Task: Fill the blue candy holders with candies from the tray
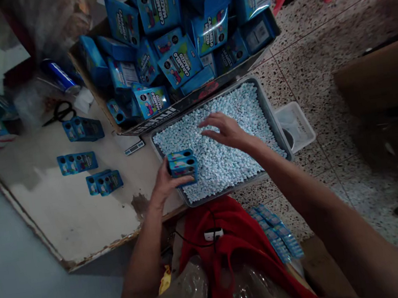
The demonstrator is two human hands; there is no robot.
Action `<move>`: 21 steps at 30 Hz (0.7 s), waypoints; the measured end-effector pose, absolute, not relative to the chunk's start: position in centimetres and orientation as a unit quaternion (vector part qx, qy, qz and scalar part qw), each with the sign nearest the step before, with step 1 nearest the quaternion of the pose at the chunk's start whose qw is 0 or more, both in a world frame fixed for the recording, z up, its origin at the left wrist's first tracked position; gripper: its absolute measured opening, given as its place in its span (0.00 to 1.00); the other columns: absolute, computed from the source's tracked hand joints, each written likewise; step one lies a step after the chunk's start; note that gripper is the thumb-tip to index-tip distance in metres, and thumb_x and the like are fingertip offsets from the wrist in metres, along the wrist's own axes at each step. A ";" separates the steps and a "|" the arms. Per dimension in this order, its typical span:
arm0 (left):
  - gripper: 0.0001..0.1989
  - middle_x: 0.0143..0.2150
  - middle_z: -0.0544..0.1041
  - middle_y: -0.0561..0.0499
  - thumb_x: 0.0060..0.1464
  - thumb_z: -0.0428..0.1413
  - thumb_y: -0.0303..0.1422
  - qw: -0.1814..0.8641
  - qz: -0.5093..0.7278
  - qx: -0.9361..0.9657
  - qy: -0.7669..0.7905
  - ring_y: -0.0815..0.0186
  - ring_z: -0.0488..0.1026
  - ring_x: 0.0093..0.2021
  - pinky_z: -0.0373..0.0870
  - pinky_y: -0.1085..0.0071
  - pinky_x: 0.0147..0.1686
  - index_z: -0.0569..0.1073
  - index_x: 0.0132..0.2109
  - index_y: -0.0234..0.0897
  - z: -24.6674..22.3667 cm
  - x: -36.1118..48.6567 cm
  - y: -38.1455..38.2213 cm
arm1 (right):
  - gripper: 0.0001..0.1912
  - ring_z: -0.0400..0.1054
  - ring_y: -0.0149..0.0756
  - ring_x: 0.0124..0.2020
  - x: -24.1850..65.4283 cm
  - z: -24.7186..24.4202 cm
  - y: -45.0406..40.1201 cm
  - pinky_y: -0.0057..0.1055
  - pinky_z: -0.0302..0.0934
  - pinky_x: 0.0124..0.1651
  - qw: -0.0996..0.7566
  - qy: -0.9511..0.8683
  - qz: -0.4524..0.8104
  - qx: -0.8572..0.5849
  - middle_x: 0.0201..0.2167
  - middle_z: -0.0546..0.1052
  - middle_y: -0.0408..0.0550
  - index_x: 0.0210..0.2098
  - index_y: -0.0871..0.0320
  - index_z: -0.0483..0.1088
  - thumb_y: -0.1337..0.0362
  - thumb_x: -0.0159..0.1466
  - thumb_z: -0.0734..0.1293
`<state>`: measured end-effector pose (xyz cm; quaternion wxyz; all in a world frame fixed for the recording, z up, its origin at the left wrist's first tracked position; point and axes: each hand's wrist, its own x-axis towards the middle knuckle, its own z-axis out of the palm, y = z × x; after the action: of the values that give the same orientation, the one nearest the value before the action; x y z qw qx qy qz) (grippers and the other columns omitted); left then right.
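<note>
My left hand (pixel 166 180) grips a small stack of blue candy boxes (pixel 183 167) over the near left corner of a grey tray (pixel 273 118). Pale blue and white candies (pixel 218 158) fill that tray. Above the candies hovers my right hand (pixel 224 130), fingers apart and holding nothing I can see. Behind the tray stands a large cardboard carton (pixel 191 93) heaped with bigger blue boxes (pixel 180 65) lettered "Caramelo Macizo".
Small groups of blue boxes (pixel 77 163) stand on the worn table (pixel 60 217) at left, near black scissors (pixel 58 113) and a blue can (pixel 59 76). A clear plastic container (pixel 301 124) sits right of the tray. Blue packs (pixel 277 231) lie below.
</note>
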<state>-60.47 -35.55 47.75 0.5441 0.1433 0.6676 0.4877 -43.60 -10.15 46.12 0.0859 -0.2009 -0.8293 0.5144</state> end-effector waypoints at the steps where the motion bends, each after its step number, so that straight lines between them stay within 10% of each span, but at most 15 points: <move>1: 0.42 0.48 0.85 0.46 0.27 0.81 0.31 0.539 0.514 0.119 0.657 0.56 0.82 0.46 0.79 0.60 0.50 0.77 0.54 0.38 47.2 -61.8 -35.6 | 0.20 0.70 0.54 0.56 -44.9 44.8 -8.9 0.58 0.60 0.68 0.083 -0.851 0.487 -0.180 0.50 0.81 0.54 0.51 0.48 0.80 0.45 0.73 0.64; 9: 0.35 0.46 0.87 0.48 0.22 0.78 0.26 0.514 0.596 0.049 0.616 0.51 0.84 0.50 0.81 0.57 0.52 0.84 0.46 0.38 40.5 -64.5 -34.1 | 0.28 0.64 0.58 0.64 -49.2 36.7 -7.9 0.57 0.56 0.71 0.077 -0.897 0.401 -0.168 0.58 0.78 0.54 0.52 0.51 0.81 0.39 0.72 0.61; 21: 0.52 0.54 0.84 0.45 0.24 0.82 0.33 0.624 0.543 0.117 0.549 0.46 0.82 0.56 0.78 0.50 0.59 0.77 0.62 0.42 42.3 -56.7 -27.9 | 0.27 0.77 0.49 0.55 -43.5 37.3 -11.7 0.51 0.68 0.65 0.193 -0.522 0.691 -0.461 0.45 0.86 0.47 0.36 0.53 0.79 0.35 0.60 0.68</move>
<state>-56.69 -27.86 42.34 0.6243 0.1172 0.5495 0.5428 -43.53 -11.72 37.26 0.1926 -0.4610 -0.5223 0.6910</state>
